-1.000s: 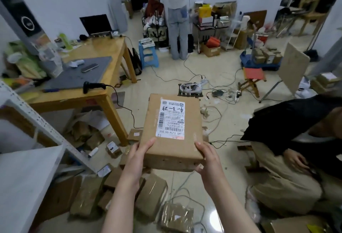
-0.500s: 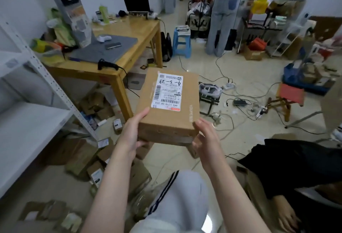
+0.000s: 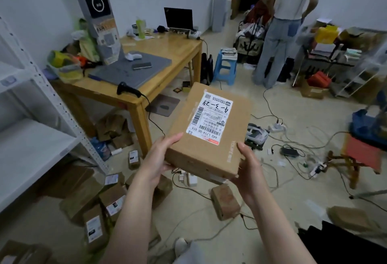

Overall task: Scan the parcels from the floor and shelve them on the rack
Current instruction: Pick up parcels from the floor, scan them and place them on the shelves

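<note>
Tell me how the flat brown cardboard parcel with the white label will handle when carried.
Probably stiff: the flat brown cardboard parcel shows straight edges though the left hand and right hand hold only its near end. Likely light for its size, since that end grip carries it tilted. Matte cardboard should not slip much.

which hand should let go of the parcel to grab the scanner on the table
Left hand, probably: the scanner lies on the table left of the parcel; the right hand is farther.
</note>
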Available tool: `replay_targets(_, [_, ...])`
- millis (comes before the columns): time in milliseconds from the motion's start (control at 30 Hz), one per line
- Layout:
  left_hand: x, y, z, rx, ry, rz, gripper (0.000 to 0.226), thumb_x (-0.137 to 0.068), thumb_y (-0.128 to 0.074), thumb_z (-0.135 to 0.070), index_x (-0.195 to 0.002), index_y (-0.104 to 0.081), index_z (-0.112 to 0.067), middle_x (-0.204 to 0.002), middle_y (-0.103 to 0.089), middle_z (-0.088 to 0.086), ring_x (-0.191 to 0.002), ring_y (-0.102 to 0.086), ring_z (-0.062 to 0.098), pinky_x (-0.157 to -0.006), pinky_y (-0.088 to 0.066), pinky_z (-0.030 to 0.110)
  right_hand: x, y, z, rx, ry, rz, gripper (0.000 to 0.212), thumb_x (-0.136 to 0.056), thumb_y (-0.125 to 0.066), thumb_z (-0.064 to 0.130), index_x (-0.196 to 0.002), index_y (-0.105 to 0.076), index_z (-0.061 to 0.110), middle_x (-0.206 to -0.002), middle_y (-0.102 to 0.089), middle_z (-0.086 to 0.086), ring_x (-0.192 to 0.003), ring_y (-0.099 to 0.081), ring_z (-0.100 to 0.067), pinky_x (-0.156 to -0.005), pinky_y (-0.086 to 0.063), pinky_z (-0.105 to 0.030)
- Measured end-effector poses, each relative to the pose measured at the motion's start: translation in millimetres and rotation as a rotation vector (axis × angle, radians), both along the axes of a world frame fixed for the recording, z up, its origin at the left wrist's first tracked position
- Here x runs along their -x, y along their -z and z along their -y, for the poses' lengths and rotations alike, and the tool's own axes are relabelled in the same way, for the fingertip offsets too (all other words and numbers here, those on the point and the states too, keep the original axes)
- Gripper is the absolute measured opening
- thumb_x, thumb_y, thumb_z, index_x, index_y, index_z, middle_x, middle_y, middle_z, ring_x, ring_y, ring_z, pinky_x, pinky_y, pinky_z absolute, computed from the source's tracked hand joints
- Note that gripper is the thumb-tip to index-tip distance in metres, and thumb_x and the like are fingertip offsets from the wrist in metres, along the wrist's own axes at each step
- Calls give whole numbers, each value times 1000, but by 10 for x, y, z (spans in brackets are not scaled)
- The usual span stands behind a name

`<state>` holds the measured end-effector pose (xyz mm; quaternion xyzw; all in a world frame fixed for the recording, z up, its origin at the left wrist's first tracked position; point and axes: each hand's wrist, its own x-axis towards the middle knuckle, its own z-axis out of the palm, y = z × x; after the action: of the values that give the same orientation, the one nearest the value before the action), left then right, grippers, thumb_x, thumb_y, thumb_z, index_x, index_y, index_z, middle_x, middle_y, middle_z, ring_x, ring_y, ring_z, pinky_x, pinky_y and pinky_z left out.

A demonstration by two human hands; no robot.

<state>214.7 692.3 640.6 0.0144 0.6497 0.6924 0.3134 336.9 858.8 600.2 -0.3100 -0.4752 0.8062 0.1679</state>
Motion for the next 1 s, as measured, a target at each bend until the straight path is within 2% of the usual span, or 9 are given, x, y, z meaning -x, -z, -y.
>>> replay_targets(133, [605,-40,-175,11,-132,31,45,-83,-67,-45,-120,-55,-23,-107,-63,0,-99,-59,16,-85,-51,39,779,-10,-271,70,-146,38,34,-74,-65,49,-95,-69,22,-87,-57,-9,-84,-53,-25,-75,-47,-38])
replay_targets(233, [1062,34,-185,-80,-333,53,72,-71,-79,-53,-131,-53,-22,-119,-66,5,-113,-61,23,-105,-46,50,1385,-56,-235,69,-208,42,58,-64,-67,46,-111,-63,13,-84,-61,-8,-73,-59,-20,-57,-51,-31])
replay_targets(333, [1291,123,-197,-78,-436,131,121,-36,-90,-68,-140,-46,-26,-127,-66,6,-119,-61,28,-105,-47,54,1807,65,-193,101,-266,69,84,-55,-75,49,-127,-56,9,-94,-68,-9,-81,-67,-23,-55,-55,-31])
replay_targets(433, [1387,209,-307,-58,-516,181,91,-58,-84,-61,-134,-48,-28,-125,-64,9,-116,-61,32,-101,-50,55,2117,188,-240,113,-322,93,80,-54,-76,51,-120,-61,10,-105,-71,-13,-97,-68,-32,-61,-57,-34])
replay_targets(533, [1463,258,-431,-42,-659,194,67,-81,-76,-45,-137,-43,-27,-122,-61,8,-109,-60,30,-92,-54,49,2401,243,-346,148,-490,89,45,-64,-69,45,-97,-70,13,-82,-70,-6,-73,-66,-22,-60,-55,-35])
replay_targets(600, [1490,255,-431,20,-780,151,64,-85,-72,-46,-137,-41,-25,-115,-59,4,-98,-58,24,-76,-53,39,2585,265,-440,221,-597,102,41,-68,-71,42,-95,-66,12,-81,-66,-7,-61,-64,-21,-62,-55,-36])
replay_targets(700, [1482,244,-319,29,-985,144,79,-79,-71,-58,-145,-43,-25,-124,-58,5,-102,-58,25,-81,-53,40,2880,231,-655,271,-667,163,66,-70,-74,48,-114,-53,5,-95,-65,-12,-77,-70,-27,-85,-55,-48])
replay_targets(800, [1391,212,-201,66,-987,165,63,-79,-65,-64,-128,-56,-26,-121,-64,8,-107,-60,31,-95,-51,49,3170,228,-866,278,-661,184,98,-67,-72,62,-144,-35,14,-123,-61,-19,-111,-65,-35,-106,-41,-62])
replay_targets(1000, [1201,133,-84,101,-1010,183,36,-87,-63,-50,-108,-64,-21,-101,-70,8,-92,-64,26,-74,-50,36,3494,236,-960,144,-1114,163,111,-45,-82,70,-139,-54,18,-128,-63,-17,-113,-60,-38,-82,-56,-59])
